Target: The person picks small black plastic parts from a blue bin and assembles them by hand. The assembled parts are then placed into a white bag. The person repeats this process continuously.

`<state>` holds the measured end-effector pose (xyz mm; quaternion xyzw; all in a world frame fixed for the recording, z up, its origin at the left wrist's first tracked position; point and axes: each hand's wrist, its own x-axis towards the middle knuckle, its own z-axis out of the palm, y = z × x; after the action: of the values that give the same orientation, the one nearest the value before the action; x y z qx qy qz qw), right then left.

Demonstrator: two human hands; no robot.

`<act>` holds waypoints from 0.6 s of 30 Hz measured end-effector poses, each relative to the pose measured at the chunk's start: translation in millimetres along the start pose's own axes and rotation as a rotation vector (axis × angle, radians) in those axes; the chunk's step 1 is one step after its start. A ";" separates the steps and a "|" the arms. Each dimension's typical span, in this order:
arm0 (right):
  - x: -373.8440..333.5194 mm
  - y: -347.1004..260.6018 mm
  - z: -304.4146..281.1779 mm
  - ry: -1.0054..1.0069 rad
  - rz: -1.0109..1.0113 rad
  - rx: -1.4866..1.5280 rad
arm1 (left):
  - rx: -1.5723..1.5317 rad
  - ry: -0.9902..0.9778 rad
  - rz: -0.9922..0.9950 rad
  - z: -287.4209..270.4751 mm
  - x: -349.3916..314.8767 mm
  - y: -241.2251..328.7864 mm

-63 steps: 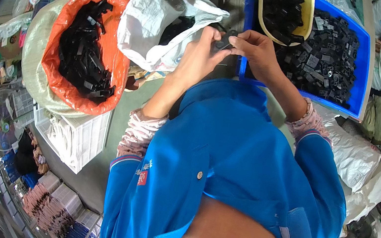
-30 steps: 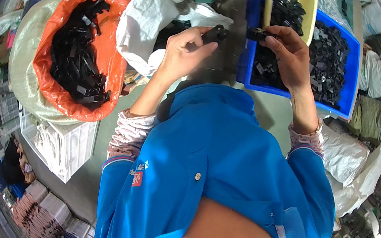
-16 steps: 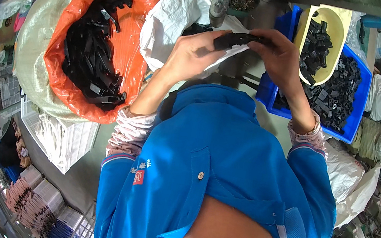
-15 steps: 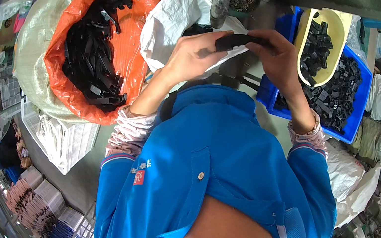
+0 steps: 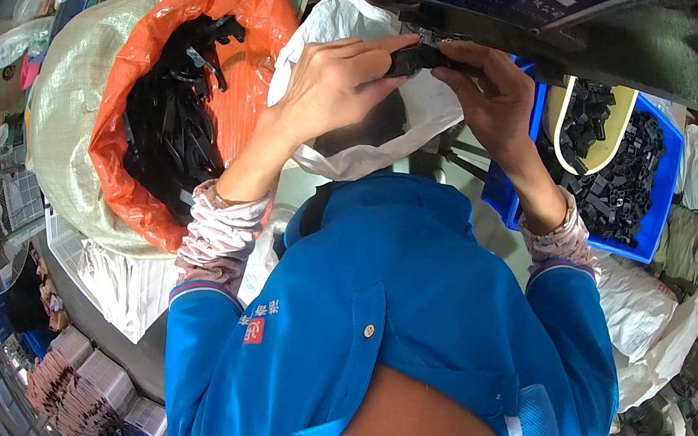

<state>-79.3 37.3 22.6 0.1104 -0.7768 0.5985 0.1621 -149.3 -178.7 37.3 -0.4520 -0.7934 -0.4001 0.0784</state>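
Between my two hands is a dark, flattish black piece (image 5: 409, 62), whose exact kind I cannot make out. Its left end is pinched by the fingers of my left hand (image 5: 334, 86). The fingers of my right hand (image 5: 491, 99) close on its other end. Both hands are right at the underside of a dark machine (image 5: 636, 44), with the piece against or just below a small metal part there. Below them hangs a white sack (image 5: 334, 31) with a dark inside.
On the left, an orange bag (image 5: 247, 109) holds long black pieces (image 5: 168, 114). To the right, a blue bin (image 5: 662, 197) holds small black plastic parts, with a yellow tub (image 5: 620, 125) of similar parts on it. A white crate (image 5: 67, 249) stands lower left.
My hands have brought the black piece up against the machine's underside, and the left hand has shifted left. The view has tilted, showing more of the machine.
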 end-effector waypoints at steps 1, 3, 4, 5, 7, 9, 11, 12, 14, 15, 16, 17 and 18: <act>2.6 1.1 1.8 0.019 -0.014 0.006 | 0.016 -0.022 0.007 -4.3 4.0 -2.4; 7.3 2.2 4.2 0.047 -0.015 -0.003 | 0.014 -0.035 0.032 -8.1 11.1 -8.1; 10.4 1.3 5.0 0.055 -0.003 -0.018 | 0.015 -0.037 0.033 -8.0 13.0 -11.7; 12.6 1.5 6.1 0.063 0.009 -0.033 | 0.016 -0.040 0.035 -7.7 14.6 -15.0; 13.5 8.9 9.2 0.103 0.014 0.039 | -0.001 -0.046 0.030 -7.1 17.3 -20.1; 14.8 16.3 8.8 0.093 0.086 0.012 | -0.035 -0.058 0.013 -6.0 17.3 -24.3; 13.9 22.7 3.2 0.033 0.227 -0.111 | -0.014 -0.223 -0.118 -4.2 21.4 -25.5; 13.8 25.3 3.4 0.047 0.234 -0.036 | 0.001 -0.302 -0.177 -4.2 25.8 -27.6; 12.7 30.2 4.3 0.070 0.244 0.113 | 0.017 -0.313 -0.127 -6.0 31.6 -35.9; 11.5 28.5 3.8 0.056 0.261 0.062 | 0.022 -0.321 -0.113 -6.5 29.3 -36.8; 11.8 25.7 2.9 0.041 0.278 0.011 | 0.039 -0.296 -0.069 -7.6 26.4 -36.8; 11.0 24.2 2.5 0.024 0.295 -0.040 | 0.057 -0.270 -0.026 -9.2 23.0 -36.8; 12.8 25.3 0.0 -0.001 0.297 -0.047 | 0.079 -0.242 0.026 -12.3 24.3 -39.6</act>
<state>-100.4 44.2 4.9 -0.0093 -0.7983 0.5976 0.0739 -197.2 -182.3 35.0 -0.5038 -0.8063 -0.3099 0.0049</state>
